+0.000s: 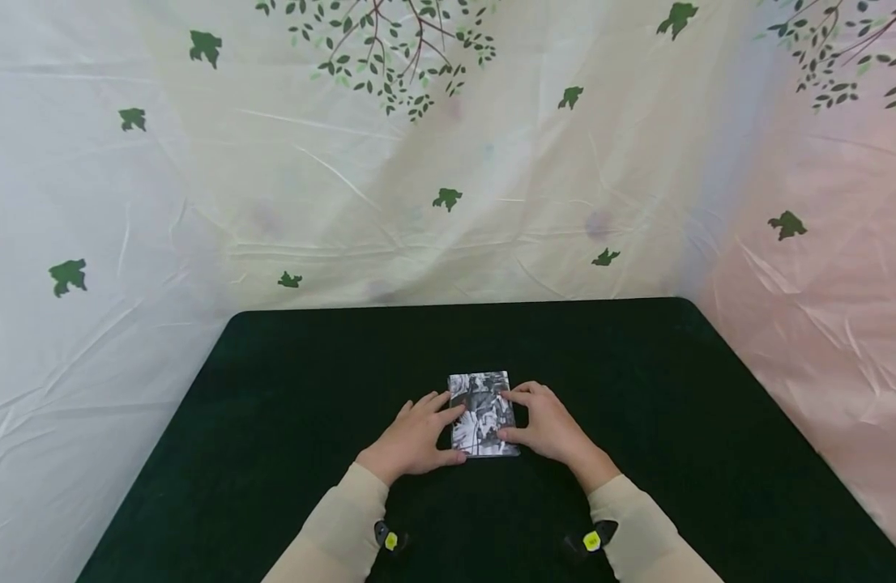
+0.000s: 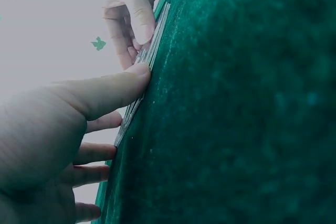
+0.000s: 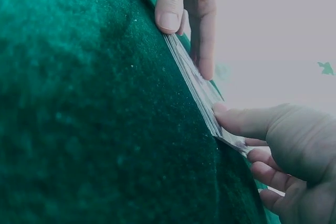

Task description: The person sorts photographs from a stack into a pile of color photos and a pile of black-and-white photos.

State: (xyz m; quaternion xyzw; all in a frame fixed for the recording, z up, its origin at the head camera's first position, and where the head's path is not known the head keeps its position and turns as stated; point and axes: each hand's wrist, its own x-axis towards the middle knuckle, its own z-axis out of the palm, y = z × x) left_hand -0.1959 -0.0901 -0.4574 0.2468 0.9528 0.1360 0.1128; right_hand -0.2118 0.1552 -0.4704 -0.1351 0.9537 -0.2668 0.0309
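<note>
A small stack of picture cards [image 1: 480, 421] with a black-and-white print on top lies on the dark green table, between both hands. Its layered edges show in the wrist views. My left hand [image 1: 416, 437] lies along its left side. The left thumb [image 2: 123, 90] touches the near left corner, the index finger reaches over the left edge, and the other fingers are spread fairly straight. From the right, my right hand [image 1: 550, 425] holds the right edge, thumb [image 3: 241, 120] and index fingertip on the top card. The remaining right fingers curl in beside the stack.
A green cloth covers the table [image 1: 331, 356], whose far corners are rounded. Behind it hangs a pale curtain [image 1: 390, 194] printed with leafy branches and green birds. Dark wrist devices with yellow marks [image 1: 591, 541] sit at both sleeve cuffs.
</note>
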